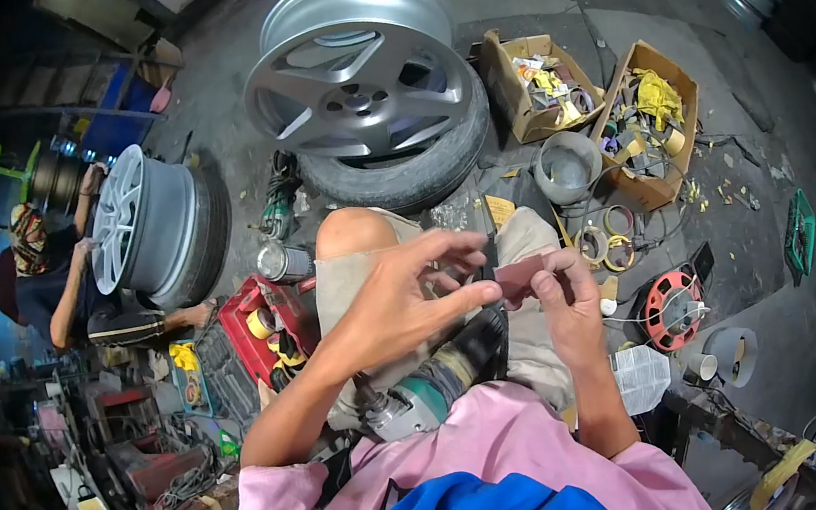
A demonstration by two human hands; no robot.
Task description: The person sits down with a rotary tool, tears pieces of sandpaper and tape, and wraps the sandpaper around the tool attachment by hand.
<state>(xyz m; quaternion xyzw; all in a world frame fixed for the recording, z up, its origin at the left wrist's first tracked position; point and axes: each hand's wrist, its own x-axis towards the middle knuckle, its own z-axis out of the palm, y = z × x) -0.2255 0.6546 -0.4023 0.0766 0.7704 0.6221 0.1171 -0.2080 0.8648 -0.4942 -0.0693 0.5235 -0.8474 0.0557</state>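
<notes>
My right hand [565, 289] pinches a small reddish-brown piece of sandpaper [519, 278] between thumb and fingers, above my lap. Just to its left, my left hand [412, 290] is open with its fingers spread. The left thumb tip lies at the sandpaper's near edge; whether it touches, I cannot tell. Below the hands, an angle grinder [420, 402] with a teal and grey body rests in my lap. In front of my knees, a silver alloy wheel rim [396, 120] lies on a black tire [439, 171].
Ahead right stand two cardboard boxes [508, 92] of scraps, a grey pot [564, 169] and tape rolls [619, 253]. An orange cable reel [674, 310] sits at right. On my left are a red toolbox [247, 324], a can [285, 261] and another person [54, 285] holding a rim [158, 223].
</notes>
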